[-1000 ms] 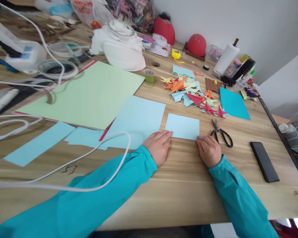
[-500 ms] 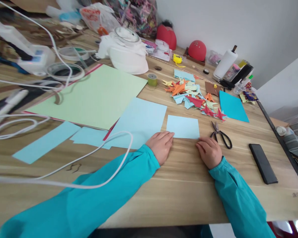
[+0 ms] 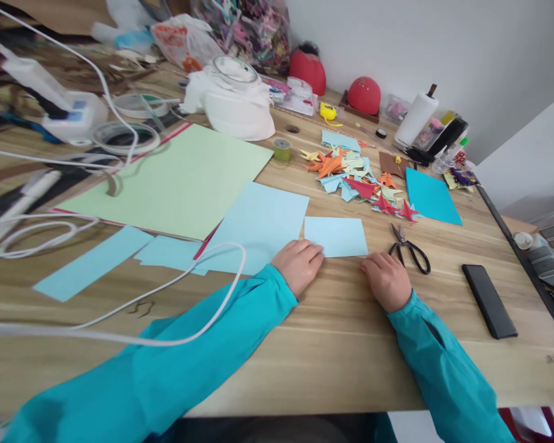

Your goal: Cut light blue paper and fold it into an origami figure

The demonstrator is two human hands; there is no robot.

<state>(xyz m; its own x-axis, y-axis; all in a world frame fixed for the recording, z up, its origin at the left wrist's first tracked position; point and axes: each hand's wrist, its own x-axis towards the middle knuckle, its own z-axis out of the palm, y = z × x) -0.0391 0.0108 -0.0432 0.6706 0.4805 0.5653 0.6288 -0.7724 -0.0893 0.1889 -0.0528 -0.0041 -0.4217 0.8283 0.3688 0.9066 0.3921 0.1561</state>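
Note:
A small light blue paper rectangle [image 3: 336,236] lies flat on the wooden table [image 3: 341,344]. My left hand [image 3: 299,264] rests palm down at the paper's near left corner, fingers together and touching its edge. At the near right corner sits my right hand [image 3: 386,280], its fingers curled loosely on the table beside the paper. Neither hand lifts anything. Both arms wear teal sleeves.
Black scissors [image 3: 409,246] and a black phone [image 3: 488,299] lie right of my right hand. Farther back are a pile of folded paper shapes [image 3: 355,177], a darker blue sheet [image 3: 430,195], a larger light blue sheet [image 3: 258,224], a green sheet [image 3: 180,178] and white cables [image 3: 166,289].
The small blue paper has slid slightly left and toward me with my left hand. My right hand has shifted a little left too. The view has drifted.

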